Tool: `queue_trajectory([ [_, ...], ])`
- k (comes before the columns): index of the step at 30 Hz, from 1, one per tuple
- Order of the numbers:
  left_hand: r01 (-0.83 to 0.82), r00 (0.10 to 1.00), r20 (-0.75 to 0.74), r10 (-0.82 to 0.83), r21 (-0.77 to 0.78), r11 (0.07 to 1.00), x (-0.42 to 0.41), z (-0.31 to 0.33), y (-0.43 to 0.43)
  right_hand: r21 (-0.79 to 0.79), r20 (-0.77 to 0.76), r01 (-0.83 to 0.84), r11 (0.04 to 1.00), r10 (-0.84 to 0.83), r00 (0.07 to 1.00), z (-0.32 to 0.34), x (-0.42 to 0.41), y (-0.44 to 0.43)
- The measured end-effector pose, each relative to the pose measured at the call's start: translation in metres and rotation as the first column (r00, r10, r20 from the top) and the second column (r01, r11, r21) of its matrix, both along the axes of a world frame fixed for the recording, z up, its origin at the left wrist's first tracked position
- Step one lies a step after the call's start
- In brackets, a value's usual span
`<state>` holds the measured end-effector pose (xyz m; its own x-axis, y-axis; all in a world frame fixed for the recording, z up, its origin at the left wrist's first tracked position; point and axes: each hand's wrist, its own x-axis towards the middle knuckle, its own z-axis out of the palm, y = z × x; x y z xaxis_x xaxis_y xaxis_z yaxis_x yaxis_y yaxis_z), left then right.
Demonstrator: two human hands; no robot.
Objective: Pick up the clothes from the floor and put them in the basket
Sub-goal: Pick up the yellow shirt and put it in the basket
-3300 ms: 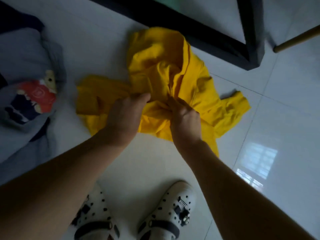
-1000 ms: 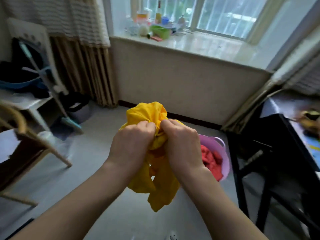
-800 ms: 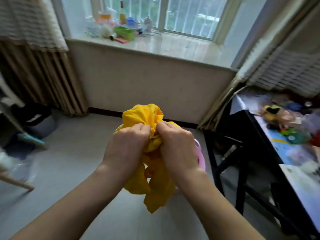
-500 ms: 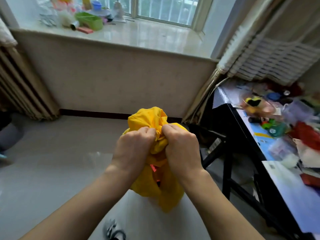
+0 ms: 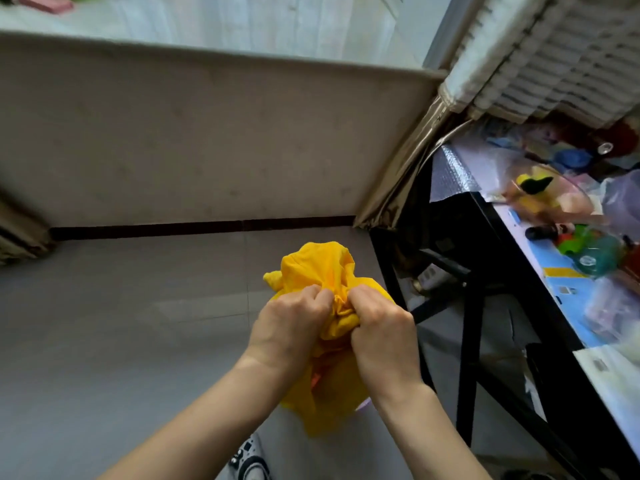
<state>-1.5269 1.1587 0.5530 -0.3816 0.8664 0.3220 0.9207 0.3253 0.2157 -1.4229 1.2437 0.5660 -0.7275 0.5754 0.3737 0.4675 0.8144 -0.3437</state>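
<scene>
A bunched yellow garment (image 5: 320, 268) hangs in the air in front of me, held by both hands side by side. My left hand (image 5: 287, 330) grips its left part and my right hand (image 5: 381, 337) grips its right part, knuckles up. The cloth droops below my wrists. A thin sliver of the pink basket rim (image 5: 362, 406) shows under the garment; the garment and my hands hide the remainder of the basket. A spot of red-orange cloth (image 5: 316, 378) peeks through a fold.
A black-framed table (image 5: 485, 216) covered with toys and packets stands at the right, its legs close to my right arm. A beige wall with a dark skirting (image 5: 201, 226) lies ahead. Grey tiled floor (image 5: 121, 323) spreads left. My white shoe (image 5: 251, 462) shows below.
I lifted the yellow garment off the floor with both hands, stood and turned right. The view has tilted down and the pink basket is now mostly hidden beneath the garment.
</scene>
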Motion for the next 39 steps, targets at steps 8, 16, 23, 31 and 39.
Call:
queue_trajectory([
  [8, -0.003, 0.992, 0.125, 0.015, -0.089, 0.996, -0.05, -0.1, 0.075, -0.119, 0.029, 0.049, 0.992, -0.046, 0.999, -0.105, -0.044, 0.072],
  [16, 0.006, 0.959, 0.269, 0.085, -0.323, 0.946, -0.043, -0.276, 0.096, -0.299, 0.258, 0.13, 0.945, -0.051, 0.965, -0.285, -0.029, 0.086],
  [23, 0.151, 0.913, 0.397, 0.096, -0.546, 0.824, -0.018, -0.406, 0.079, -0.43, 0.544, 0.14, 0.892, 0.132, 0.829, -0.409, -0.002, 0.089],
  [31, 0.205, 0.953, 0.294, 0.076, -0.807, 0.555, -0.02, -0.536, 0.086, -0.39, 0.833, 0.118, 0.913, 0.296, 0.467, -0.545, 0.002, 0.114],
  [39, 0.205, 0.949, 0.297, 0.11, -0.841, 0.5, -0.006, -0.574, 0.073, -0.385, 0.865, 0.142, 0.912, 0.303, 0.4, -0.584, 0.008, 0.101],
])
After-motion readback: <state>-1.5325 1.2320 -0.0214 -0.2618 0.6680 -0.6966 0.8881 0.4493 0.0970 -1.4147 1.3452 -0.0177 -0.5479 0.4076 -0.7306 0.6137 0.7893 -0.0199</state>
